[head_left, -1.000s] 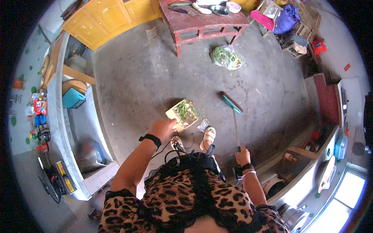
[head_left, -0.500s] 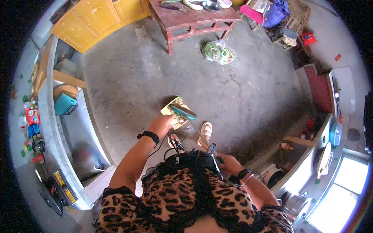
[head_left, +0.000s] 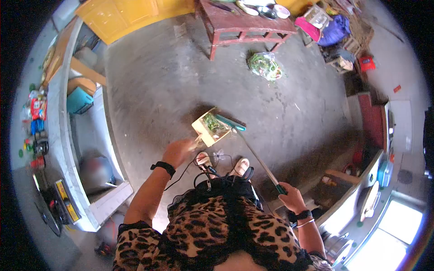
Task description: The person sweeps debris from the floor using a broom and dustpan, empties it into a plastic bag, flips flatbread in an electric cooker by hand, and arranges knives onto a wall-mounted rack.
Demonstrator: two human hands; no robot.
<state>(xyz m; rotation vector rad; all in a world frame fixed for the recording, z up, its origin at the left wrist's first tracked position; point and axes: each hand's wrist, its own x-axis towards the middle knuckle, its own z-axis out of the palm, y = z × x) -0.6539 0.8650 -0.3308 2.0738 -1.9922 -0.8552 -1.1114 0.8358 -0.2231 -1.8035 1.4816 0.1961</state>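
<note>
"What sort of room was it?"

"Grey floor (head_left: 158, 86), yellow cabinets (head_left: 122, 19) at the far side, and a red counter (head_left: 246, 24) bearing vegetables (head_left: 247, 7) and bowls (head_left: 266, 12). A plastic bag of greens (head_left: 265, 66) lay on the floor near it."

"And the hands?"

"Well apart. The left hand (head_left: 177, 152), blurred, was closed on the handle of a yellow dustpan (head_left: 207, 136), which was just ahead of the feet (head_left: 241, 166) with green scraps (head_left: 210, 122) in it. The right hand (head_left: 293, 198) was wrapped round the grip of a broom (head_left: 259, 159)."

"What had changed?"

"Half a second earlier the broom's head had lain across the dustpan; now it was mostly past the pan's right side, and the right hand had swung farther out from the body."

"Room to move?"

"Floor stretched broadly between dustpan and counter. A white shelf unit (head_left: 62, 135) edged it on the left. I couldn't tell whether the bristles touched the pan."
</note>
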